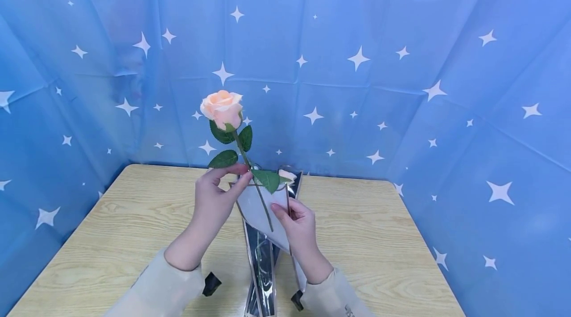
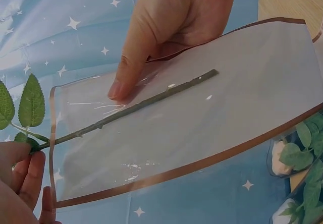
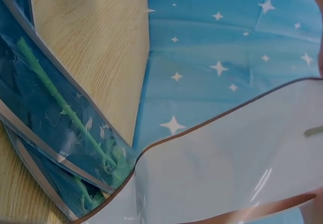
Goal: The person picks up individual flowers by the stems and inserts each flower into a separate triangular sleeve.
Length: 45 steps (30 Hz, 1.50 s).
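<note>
My left hand (image 1: 214, 203) pinches a pale peach rose (image 1: 221, 109) by its green stem, below several leaves. The bloom points up and leans left in the head view. A flower sleeve (image 1: 254, 203), whitish with a brown border, is held in my right hand (image 1: 301, 230), its thumb pressing on the front face. In the left wrist view the lower stem (image 2: 141, 105) lies along the sleeve, seemingly behind its clear front, with the cut end partway down. The right wrist view shows the sleeve's lower part (image 3: 227, 158) and only the stem's tip.
Long dark-backed sleeves (image 1: 263, 262) with roses inside lie crossed on the wooden table (image 1: 366, 237) beneath my hands. A white bloom (image 1: 287, 175) shows at their far end. A blue curtain (image 1: 339, 84) with white stars stands behind the table and along both sides.
</note>
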Each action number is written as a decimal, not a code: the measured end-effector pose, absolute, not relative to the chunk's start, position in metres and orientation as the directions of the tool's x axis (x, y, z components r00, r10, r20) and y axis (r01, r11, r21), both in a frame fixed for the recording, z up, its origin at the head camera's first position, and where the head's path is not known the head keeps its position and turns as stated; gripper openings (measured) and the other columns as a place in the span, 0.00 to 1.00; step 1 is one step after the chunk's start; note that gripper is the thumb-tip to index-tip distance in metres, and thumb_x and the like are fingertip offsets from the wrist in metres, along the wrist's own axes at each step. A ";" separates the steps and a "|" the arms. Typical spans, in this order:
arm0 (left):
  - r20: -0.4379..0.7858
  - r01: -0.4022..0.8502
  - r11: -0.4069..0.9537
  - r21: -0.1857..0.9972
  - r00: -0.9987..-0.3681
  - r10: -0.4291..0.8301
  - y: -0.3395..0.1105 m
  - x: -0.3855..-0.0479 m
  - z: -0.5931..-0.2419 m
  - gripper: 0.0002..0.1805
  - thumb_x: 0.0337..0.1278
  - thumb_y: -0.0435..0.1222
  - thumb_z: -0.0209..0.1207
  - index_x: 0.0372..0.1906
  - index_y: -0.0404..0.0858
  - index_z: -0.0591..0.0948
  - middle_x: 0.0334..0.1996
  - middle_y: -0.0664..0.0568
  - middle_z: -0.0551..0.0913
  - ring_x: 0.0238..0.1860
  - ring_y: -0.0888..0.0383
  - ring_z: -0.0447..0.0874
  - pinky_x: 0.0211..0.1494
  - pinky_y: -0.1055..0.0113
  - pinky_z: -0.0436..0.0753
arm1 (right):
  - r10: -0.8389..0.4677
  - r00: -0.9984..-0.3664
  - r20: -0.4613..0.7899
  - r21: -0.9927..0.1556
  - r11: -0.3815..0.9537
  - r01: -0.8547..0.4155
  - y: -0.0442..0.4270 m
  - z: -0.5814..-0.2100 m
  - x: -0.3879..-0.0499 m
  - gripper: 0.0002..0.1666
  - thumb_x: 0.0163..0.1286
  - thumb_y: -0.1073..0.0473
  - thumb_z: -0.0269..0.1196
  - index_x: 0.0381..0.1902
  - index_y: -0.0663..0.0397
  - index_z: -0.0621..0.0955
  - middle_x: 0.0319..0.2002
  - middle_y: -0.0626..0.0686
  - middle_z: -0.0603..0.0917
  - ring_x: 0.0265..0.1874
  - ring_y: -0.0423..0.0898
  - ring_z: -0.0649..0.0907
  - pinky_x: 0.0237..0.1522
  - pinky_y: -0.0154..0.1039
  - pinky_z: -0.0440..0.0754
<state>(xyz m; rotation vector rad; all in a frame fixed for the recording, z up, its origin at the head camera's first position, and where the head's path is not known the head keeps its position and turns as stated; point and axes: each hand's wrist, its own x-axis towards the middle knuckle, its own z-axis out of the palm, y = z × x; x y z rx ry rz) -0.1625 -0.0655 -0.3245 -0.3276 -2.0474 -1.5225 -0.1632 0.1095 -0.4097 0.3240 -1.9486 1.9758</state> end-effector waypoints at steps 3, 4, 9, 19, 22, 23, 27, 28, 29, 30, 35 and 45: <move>0.573 0.514 0.312 0.799 -0.808 -0.138 -0.066 -0.163 -0.324 0.09 0.54 0.37 0.66 0.38 0.37 0.86 0.37 0.48 0.88 0.45 0.57 0.83 0.46 0.72 0.78 | 0.089 -0.919 0.383 -0.923 0.001 -0.385 0.109 -0.409 -0.162 0.08 0.60 0.65 0.67 0.36 0.65 0.85 0.29 0.51 0.86 0.24 0.37 0.78 0.25 0.28 0.75; 0.572 0.514 0.309 0.800 -0.809 -0.136 -0.067 -0.163 -0.324 0.09 0.54 0.37 0.66 0.39 0.37 0.86 0.37 0.48 0.88 0.46 0.57 0.83 0.47 0.74 0.77 | 0.089 -0.920 0.382 -0.924 0.003 -0.384 0.109 -0.409 -0.162 0.08 0.59 0.65 0.67 0.37 0.65 0.85 0.29 0.51 0.86 0.24 0.37 0.78 0.25 0.28 0.75; 0.534 0.488 0.266 0.832 -0.833 -0.144 -0.067 -0.162 -0.320 0.09 0.53 0.36 0.66 0.40 0.37 0.86 0.36 0.48 0.87 0.46 0.62 0.82 0.53 0.69 0.75 | 0.082 -0.921 0.380 -0.924 -0.012 -0.382 0.109 -0.410 -0.161 0.09 0.59 0.66 0.67 0.37 0.66 0.84 0.28 0.48 0.85 0.24 0.37 0.77 0.25 0.28 0.75; 0.449 0.420 0.198 0.886 -0.884 -0.131 -0.065 -0.162 -0.319 0.10 0.50 0.38 0.69 0.33 0.35 0.84 0.31 0.46 0.86 0.39 0.66 0.80 0.47 0.64 0.77 | 0.058 -0.916 0.397 -0.917 -0.026 -0.399 0.110 -0.410 -0.161 0.09 0.60 0.67 0.66 0.38 0.66 0.84 0.32 0.48 0.87 0.28 0.38 0.82 0.28 0.29 0.78; 0.468 0.437 0.220 0.872 -0.877 -0.111 -0.065 -0.162 -0.321 0.09 0.50 0.38 0.68 0.31 0.35 0.84 0.30 0.47 0.86 0.36 0.64 0.80 0.41 0.68 0.77 | 0.046 -0.910 0.413 -0.909 -0.032 -0.415 0.110 -0.409 -0.161 0.08 0.61 0.68 0.65 0.39 0.66 0.84 0.34 0.50 0.87 0.30 0.39 0.83 0.29 0.30 0.79; 0.477 0.447 0.225 0.866 -0.872 -0.106 -0.065 -0.162 -0.321 0.09 0.50 0.37 0.68 0.30 0.35 0.84 0.30 0.47 0.86 0.36 0.64 0.80 0.40 0.69 0.77 | 0.043 -0.909 0.415 -0.909 -0.032 -0.416 0.110 -0.409 -0.161 0.08 0.61 0.68 0.65 0.39 0.65 0.84 0.35 0.51 0.87 0.31 0.40 0.83 0.30 0.31 0.80; 0.500 0.467 0.249 0.849 -0.861 -0.093 -0.066 -0.163 -0.322 0.08 0.51 0.38 0.68 0.30 0.36 0.84 0.31 0.49 0.86 0.38 0.64 0.80 0.42 0.70 0.77 | 0.042 -0.906 0.422 -0.906 -0.023 -0.423 0.111 -0.409 -0.161 0.08 0.61 0.69 0.64 0.39 0.64 0.84 0.36 0.54 0.87 0.31 0.40 0.84 0.31 0.31 0.80; 0.502 0.468 0.249 0.848 -0.860 -0.093 -0.066 -0.163 -0.323 0.08 0.51 0.38 0.68 0.30 0.36 0.84 0.31 0.49 0.86 0.38 0.64 0.80 0.43 0.69 0.77 | 0.042 -0.904 0.425 -0.904 -0.023 -0.426 0.111 -0.409 -0.161 0.08 0.61 0.69 0.64 0.39 0.65 0.84 0.36 0.55 0.87 0.31 0.40 0.84 0.30 0.31 0.80; 0.500 0.466 0.247 0.850 -0.861 -0.093 -0.066 -0.164 -0.323 0.08 0.51 0.38 0.68 0.31 0.37 0.84 0.31 0.49 0.86 0.38 0.64 0.80 0.43 0.68 0.77 | 0.043 -0.904 0.426 -0.904 -0.021 -0.427 0.111 -0.409 -0.161 0.08 0.61 0.69 0.64 0.39 0.65 0.84 0.36 0.56 0.87 0.30 0.40 0.83 0.29 0.30 0.79; 0.496 0.464 0.241 0.852 -0.863 -0.095 -0.066 -0.164 -0.323 0.08 0.51 0.38 0.68 0.31 0.36 0.84 0.31 0.49 0.86 0.39 0.64 0.80 0.44 0.67 0.78 | 0.044 -0.903 0.428 -0.903 -0.018 -0.429 0.111 -0.409 -0.162 0.07 0.61 0.69 0.64 0.38 0.65 0.84 0.35 0.56 0.87 0.29 0.39 0.83 0.28 0.30 0.79; 0.482 0.458 0.189 0.869 -0.869 -0.113 -0.066 -0.162 -0.321 0.08 0.52 0.37 0.67 0.34 0.36 0.83 0.32 0.47 0.85 0.38 0.65 0.80 0.44 0.67 0.78 | 0.044 -0.908 0.417 -0.908 -0.015 -0.418 0.110 -0.409 -0.162 0.07 0.61 0.67 0.65 0.38 0.64 0.84 0.34 0.55 0.87 0.29 0.39 0.83 0.28 0.30 0.79; 0.424 0.394 0.224 0.891 -0.899 -0.108 -0.065 -0.162 -0.319 0.08 0.48 0.34 0.69 0.34 0.37 0.85 0.35 0.46 0.86 0.47 0.57 0.79 0.61 0.51 0.69 | 0.061 -0.891 0.449 -0.892 -0.025 -0.451 0.108 -0.411 -0.165 0.06 0.59 0.71 0.65 0.35 0.70 0.83 0.28 0.46 0.86 0.24 0.37 0.80 0.25 0.29 0.77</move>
